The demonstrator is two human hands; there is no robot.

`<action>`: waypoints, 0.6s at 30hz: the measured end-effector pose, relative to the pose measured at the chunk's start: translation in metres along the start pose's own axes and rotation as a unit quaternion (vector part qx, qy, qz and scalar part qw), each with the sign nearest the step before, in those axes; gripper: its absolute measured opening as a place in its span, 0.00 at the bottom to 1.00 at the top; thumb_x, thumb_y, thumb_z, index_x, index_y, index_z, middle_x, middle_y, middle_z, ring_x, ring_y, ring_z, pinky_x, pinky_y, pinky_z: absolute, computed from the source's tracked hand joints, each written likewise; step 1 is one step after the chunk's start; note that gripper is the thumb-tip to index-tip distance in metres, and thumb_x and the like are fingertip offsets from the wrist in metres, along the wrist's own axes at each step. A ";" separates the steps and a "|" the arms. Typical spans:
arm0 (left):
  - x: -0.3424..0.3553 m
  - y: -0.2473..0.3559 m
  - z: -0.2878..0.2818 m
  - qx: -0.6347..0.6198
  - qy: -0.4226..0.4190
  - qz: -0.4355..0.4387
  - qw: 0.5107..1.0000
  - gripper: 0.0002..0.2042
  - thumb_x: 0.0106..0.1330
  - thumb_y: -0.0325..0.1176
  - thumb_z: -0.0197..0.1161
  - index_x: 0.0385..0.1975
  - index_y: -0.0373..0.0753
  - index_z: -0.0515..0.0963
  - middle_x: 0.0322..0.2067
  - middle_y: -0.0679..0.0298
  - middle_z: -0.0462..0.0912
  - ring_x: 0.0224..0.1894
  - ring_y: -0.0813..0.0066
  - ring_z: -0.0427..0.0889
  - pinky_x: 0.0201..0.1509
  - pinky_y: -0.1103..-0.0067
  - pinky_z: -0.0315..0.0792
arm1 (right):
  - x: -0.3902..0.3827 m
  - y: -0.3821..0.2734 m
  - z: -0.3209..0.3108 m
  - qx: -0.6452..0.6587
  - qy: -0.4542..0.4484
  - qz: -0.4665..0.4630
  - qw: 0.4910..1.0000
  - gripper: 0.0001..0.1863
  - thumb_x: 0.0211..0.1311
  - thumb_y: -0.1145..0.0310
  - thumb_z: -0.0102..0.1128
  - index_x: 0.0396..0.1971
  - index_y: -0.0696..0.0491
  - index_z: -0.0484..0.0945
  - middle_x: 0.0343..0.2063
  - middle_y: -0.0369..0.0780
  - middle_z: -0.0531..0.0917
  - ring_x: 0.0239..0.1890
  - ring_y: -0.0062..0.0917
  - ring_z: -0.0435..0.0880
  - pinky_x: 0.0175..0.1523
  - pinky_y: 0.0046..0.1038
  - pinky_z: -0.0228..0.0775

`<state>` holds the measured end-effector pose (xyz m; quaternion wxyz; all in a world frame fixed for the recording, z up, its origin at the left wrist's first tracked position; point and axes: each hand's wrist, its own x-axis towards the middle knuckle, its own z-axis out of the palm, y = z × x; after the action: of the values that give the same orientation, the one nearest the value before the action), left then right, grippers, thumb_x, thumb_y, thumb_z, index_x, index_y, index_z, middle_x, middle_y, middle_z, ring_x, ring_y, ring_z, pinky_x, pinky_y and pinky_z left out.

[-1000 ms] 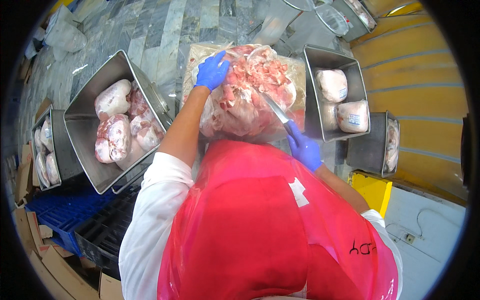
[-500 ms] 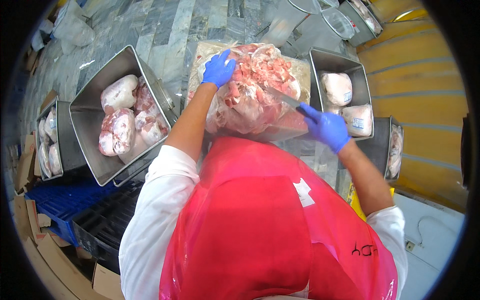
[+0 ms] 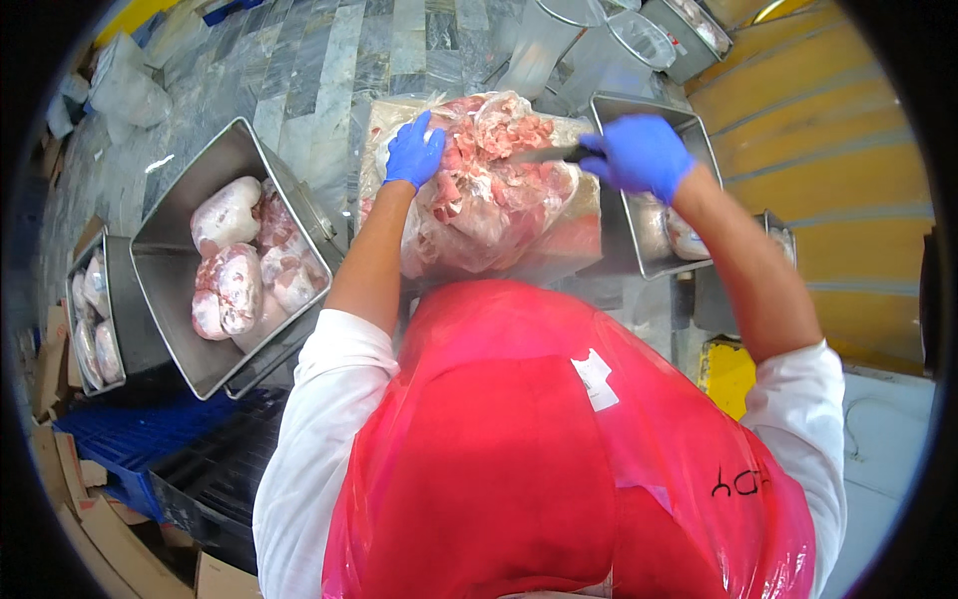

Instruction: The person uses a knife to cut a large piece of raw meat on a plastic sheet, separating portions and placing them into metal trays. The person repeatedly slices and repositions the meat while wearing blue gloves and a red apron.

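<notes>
A heap of pink meat (image 3: 469,210) in loose clear plastic lies on a cardboard-coloured block (image 3: 584,215) in front of me. My left hand (image 3: 412,155), in a blue glove, rests open on the upper left of the meat, fingers pointing forward. My right hand (image 3: 644,155), also gloved in blue, is closed on the dark handle of a knife (image 3: 544,154). The blade lies level across the upper right of the meat; its tip is hard to make out among the pieces.
Steel bins of meat stand at left (image 3: 152,280), far left (image 3: 145,349), right (image 3: 647,262), behind that (image 3: 714,299) and upper right (image 3: 669,65). Clear bag-lined hoops (image 3: 619,70) stand beyond the block. Blue (image 3: 130,449) and black (image 3: 200,469) pallets and cardboard (image 3: 120,549) lie lower left; a yellow panel wall (image 3: 828,200) borders the right.
My right hand has risen from low right to the upper right, beside the bin, swinging the knife from a steep angle to nearly level. My left hand stays on the meat.
</notes>
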<state>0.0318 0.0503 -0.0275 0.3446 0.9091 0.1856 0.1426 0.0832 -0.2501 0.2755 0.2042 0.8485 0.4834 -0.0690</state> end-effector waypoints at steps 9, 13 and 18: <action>0.000 -0.001 0.003 -0.031 -0.027 -0.032 0.999 0.33 0.71 0.57 0.54 0.73 0.50 0.66 0.67 0.46 0.71 0.69 0.41 0.69 0.73 0.56 0.62 | -0.101 -0.004 0.041 0.118 0.088 0.106 0.983 0.19 0.64 0.58 0.67 0.53 0.45 0.83 0.30 0.47 0.87 0.33 0.46 0.87 0.38 0.46 0.79; 0.000 0.000 0.003 -0.041 -0.025 -0.019 0.999 0.32 0.72 0.57 0.54 0.73 0.50 0.67 0.67 0.46 0.72 0.69 0.43 0.69 0.74 0.57 0.61 | -0.094 -0.010 0.042 0.094 0.064 0.100 0.988 0.18 0.66 0.58 0.65 0.52 0.47 0.81 0.29 0.46 0.87 0.31 0.45 0.87 0.35 0.45 0.79; 0.001 -0.004 0.006 -0.054 -0.006 -0.005 0.999 0.29 0.74 0.54 0.52 0.72 0.49 0.69 0.66 0.46 0.73 0.69 0.45 0.70 0.74 0.58 0.60 | -0.078 -0.023 0.023 0.039 0.041 0.064 0.996 0.17 0.66 0.59 0.65 0.49 0.52 0.78 0.26 0.44 0.86 0.28 0.41 0.88 0.32 0.43 0.78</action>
<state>0.0335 0.0500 -0.0347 0.3950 0.8890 0.1803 0.1450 0.0244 -0.3113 0.2729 0.1544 0.8872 0.4329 -0.0394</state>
